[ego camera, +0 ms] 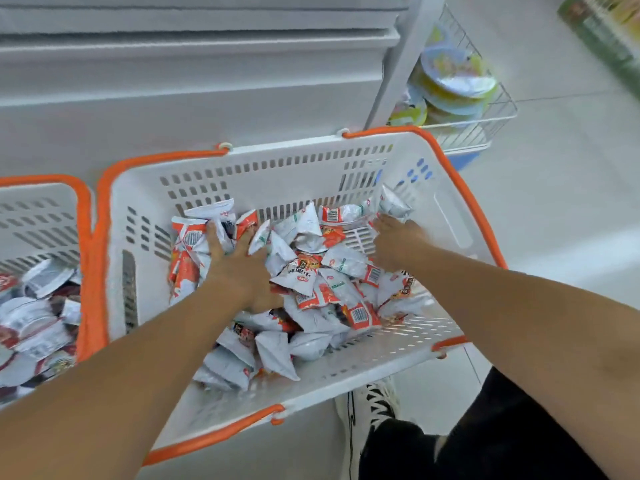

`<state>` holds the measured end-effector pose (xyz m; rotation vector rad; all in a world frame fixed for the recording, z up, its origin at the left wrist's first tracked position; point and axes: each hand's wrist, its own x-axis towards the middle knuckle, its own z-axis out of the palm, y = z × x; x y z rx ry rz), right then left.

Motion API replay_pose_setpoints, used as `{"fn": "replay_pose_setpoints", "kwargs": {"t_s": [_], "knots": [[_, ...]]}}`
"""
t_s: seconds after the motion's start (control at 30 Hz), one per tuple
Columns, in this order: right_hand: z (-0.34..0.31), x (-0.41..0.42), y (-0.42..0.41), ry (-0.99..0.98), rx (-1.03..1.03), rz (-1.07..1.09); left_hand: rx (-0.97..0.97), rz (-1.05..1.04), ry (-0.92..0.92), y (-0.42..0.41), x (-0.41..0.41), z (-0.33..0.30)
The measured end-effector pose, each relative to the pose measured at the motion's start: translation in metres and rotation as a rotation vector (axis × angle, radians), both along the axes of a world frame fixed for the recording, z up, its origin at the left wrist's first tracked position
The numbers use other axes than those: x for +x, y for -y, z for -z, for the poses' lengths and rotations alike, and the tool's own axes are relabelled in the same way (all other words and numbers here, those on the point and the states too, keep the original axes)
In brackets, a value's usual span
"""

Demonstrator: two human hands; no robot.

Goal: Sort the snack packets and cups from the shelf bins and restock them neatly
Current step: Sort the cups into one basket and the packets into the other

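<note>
Both my hands in the basket [398, 157]. Left hand [239, 268] spread flat on the packets [311, 282], fingers straight. Right hand [398, 240] flat near the far right corner, touching a packet. Cups [453, 81] in the wire rack [502, 109] behind.

A single head-worn camera looks forward and steeply down from above, close over both forearms. The left hand [239, 261] and the right hand [398, 240] lie near the middle of the wide-angle frame, inside a white basket with orange rim [104, 258]. Left of the left hand, a second basket [83, 216] is cut by the frame edge. Beyond the right hand hangs a wire rack [502, 105]; below it, a shoe [367, 410] on the floor.
</note>
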<state>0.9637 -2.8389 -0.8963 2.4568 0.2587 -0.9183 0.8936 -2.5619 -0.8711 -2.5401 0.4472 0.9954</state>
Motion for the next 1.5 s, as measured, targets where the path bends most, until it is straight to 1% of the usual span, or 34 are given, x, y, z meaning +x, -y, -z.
{"fn": "replay_pose_setpoints", "kwargs": {"t_s": [0.07,0.13,0.2,0.23,0.27,0.33,0.4,0.43,0.5,0.6,0.63,0.7,0.73,0.77,0.8,0.83,0.87,0.9,0.93,0.97,1.0,1.03,1.13,1.17,1.23,1.3,1.33,1.37,1.43,1.5], "knots": [[-0.008,0.012,-0.024,-0.014,0.117,0.118,-0.011,-0.013,-0.01,0.002,0.001,-0.003],[-0.01,0.024,-0.049,-0.022,0.357,0.19,-0.023,-0.031,-0.003,0.005,0.002,-0.004],[-0.012,0.021,-0.071,-0.168,0.635,0.25,-0.074,-0.076,0.029,0.009,0.003,-0.003],[-0.006,0.015,-0.077,-0.231,0.72,0.254,-0.12,-0.113,0.057,0.012,0.003,-0.002],[0.001,0.005,-0.081,-0.273,0.734,0.226,-0.17,-0.151,0.09,0.016,0.003,-0.002],[0.016,-0.015,-0.085,-0.298,0.678,0.118,-0.21,-0.168,0.116,0.024,0.0,0.0],[0.016,-0.025,-0.084,-0.307,0.626,-0.001,-0.139,-0.077,0.106,0.029,-0.006,0.005],[0.016,-0.026,-0.078,-0.312,0.558,-0.061,-0.091,-0.024,0.105,0.03,-0.009,0.008],[0.006,-0.028,-0.057,-0.302,0.339,-0.186,-0.038,0.016,0.094,0.028,-0.01,0.012],[-0.01,-0.032,-0.014,-0.147,-0.034,-0.383,-0.019,-0.004,0.057,0.024,-0.006,0.011],[-0.014,-0.031,-0.007,-0.105,-0.123,-0.401,-0.01,-0.002,0.051,0.023,-0.005,0.011],[-0.026,-0.029,-0.012,-0.063,-0.241,-0.361,-0.001,-0.004,0.047,0.021,-0.005,0.009],[-0.032,-0.027,-0.021,-0.046,-0.268,-0.345,-0.004,-0.007,0.052,0.02,-0.005,0.009],[-0.038,-0.027,-0.032,-0.016,-0.232,-0.369,-0.015,-0.015,0.058,0.02,-0.006,0.008],[-0.042,-0.028,-0.041,0.022,-0.131,-0.429,-0.036,-0.035,0.061,0.019,-0.007,0.007],[-0.043,-0.031,-0.047,0.009,-0.01,-0.485,-0.067,-0.076,0.064,0.02,-0.007,0.005],[-0.042,-0.038,-0.048,-0.098,0.099,-0.452,-0.102,-0.134,0.065,0.022,-0.008,0.003],[-0.035,-0.044,-0.045,-0.287,0.151,-0.27,-0.13,-0.196,0.063,0.025,-0.01,0.001],[-0.03,-0.051,-0.039,-0.496,0.154,-0.031,-0.144,-0.241,0.059,0.03,-0.012,-0.001],[-0.023,-0.056,-0.034,-0.642,0.117,0.128,-0.141,-0.255,0.06,0.035,-0.014,-0.002],[-0.019,-0.058,-0.031,-0.71,0.057,0.194,-0.124,-0.242,0.066,0.039,-0.017,-0.002],[-0.012,-0.055,-0.028,-0.715,-0.007,0.143,-0.102,-0.215,0.078,0.041,-0.019,-0.001],[0.004,-0.042,-0.023,-0.684,-0.104,-0.095,-0.076,-0.158,0.105,0.039,-0.023,0.006],[0.003,-0.034,-0.02,-0.663,-0.108,-0.143,-0.074,-0.156,0.102,0.037,-0.023,0.007],[-0.009,-0.017,-0.014,-0.516,-0.051,-0.161,-0.062,-0.155,0.089,0.034,-0.021,0.008],[-0.025,0.005,-0.004,-0.298,0.085,-0.17,-0.057,-0.152,0.072,0.032,-0.019,0.008],[-0.038,0.013,-0.003,-0.234,0.141,-0.169,-0.065,-0.154,0.063,0.032,-0.018,0.008],[-0.049,0.02,-0.004,-0.221,0.175,-0.178,-0.073,-0.161,0.052,0.032,-0.017,0.007],[-0.072,0.022,-0.019,-0.267,0.212,-0.167,-0.075,-0.181,0.025,0.032,-0.015,0.005],[-0.082,0.005,-0.041,-0.279,0.268,-0.237,-0.068,-0.186,0.006,0.032,-0.012,0.003]]}}
